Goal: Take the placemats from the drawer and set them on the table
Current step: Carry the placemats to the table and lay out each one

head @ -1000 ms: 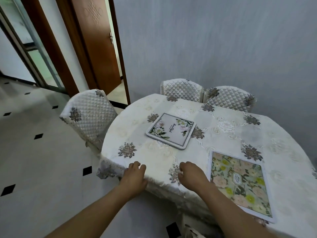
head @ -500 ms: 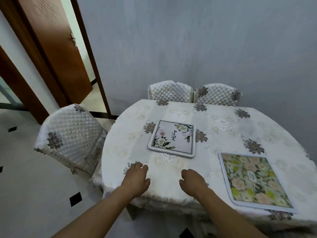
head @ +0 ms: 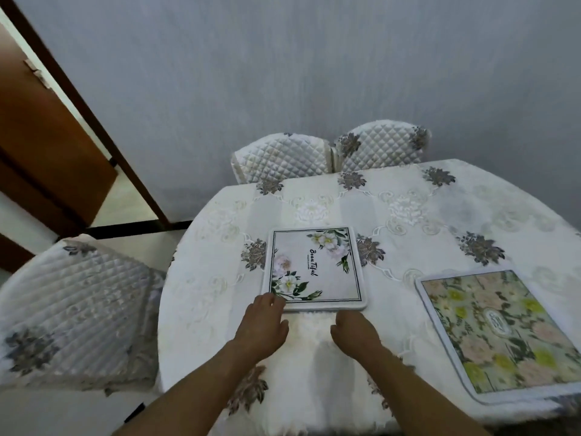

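A white placemat (head: 314, 269) with flowers and black lettering lies flat in the middle of the round table (head: 408, 212), which has a white embroidered cloth. A second placemat (head: 503, 335), green and yellow floral, lies at the table's near right. My left hand (head: 264, 325) rests palm down, its fingertips on the white placemat's near left corner. My right hand (head: 355, 333) rests on the cloth just short of that mat's near edge, fingers bent, holding nothing. No drawer is in view.
Quilted white chairs stand around the table: one (head: 75, 309) at the left, two (head: 283, 158) (head: 383, 146) at the far side against the grey wall. A brown door (head: 47, 136) stands open at the left.
The view has swung right and closer to the table. Both hands have slid forward over the cloth from the table's edge up to the white placemat; the left now touches its corner.
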`<state>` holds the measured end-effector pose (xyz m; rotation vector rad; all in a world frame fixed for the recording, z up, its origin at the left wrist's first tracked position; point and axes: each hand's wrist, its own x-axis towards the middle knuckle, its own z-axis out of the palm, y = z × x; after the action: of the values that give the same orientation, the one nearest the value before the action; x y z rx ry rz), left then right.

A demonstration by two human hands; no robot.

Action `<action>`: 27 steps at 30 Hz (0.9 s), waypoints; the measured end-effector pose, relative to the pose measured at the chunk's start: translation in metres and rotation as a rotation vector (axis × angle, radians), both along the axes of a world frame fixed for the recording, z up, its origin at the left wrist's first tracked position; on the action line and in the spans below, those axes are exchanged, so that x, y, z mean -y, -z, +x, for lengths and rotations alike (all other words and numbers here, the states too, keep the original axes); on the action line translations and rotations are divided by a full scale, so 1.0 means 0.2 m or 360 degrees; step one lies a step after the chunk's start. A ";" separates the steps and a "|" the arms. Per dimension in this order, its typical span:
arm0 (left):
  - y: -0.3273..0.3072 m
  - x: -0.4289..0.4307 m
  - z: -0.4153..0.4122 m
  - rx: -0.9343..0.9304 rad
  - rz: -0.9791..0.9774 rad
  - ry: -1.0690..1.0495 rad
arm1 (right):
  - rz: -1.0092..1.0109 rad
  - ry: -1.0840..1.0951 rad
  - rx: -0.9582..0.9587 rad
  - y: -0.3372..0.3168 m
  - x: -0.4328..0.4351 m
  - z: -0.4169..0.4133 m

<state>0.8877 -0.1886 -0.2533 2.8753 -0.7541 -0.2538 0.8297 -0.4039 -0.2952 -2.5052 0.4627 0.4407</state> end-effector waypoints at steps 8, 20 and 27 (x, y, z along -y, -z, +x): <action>0.09 0.07 0.56 -0.0061 0.0069 0.0088 | 0.0433 0.0511 -0.0216 0.12 0.01 0.22; 0.33 0.30 1.37 -0.0220 0.0177 0.0197 | 0.0786 0.1585 -0.0070 0.15 -0.23 0.36; 0.45 0.49 1.59 -0.0430 0.0263 0.0096 | 0.0740 0.1775 -0.0005 0.22 -0.30 0.42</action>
<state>1.2051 -0.2861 -0.3425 2.8846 -0.8009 -0.7270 0.9128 -0.3433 -0.3399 -1.4807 1.4287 0.0718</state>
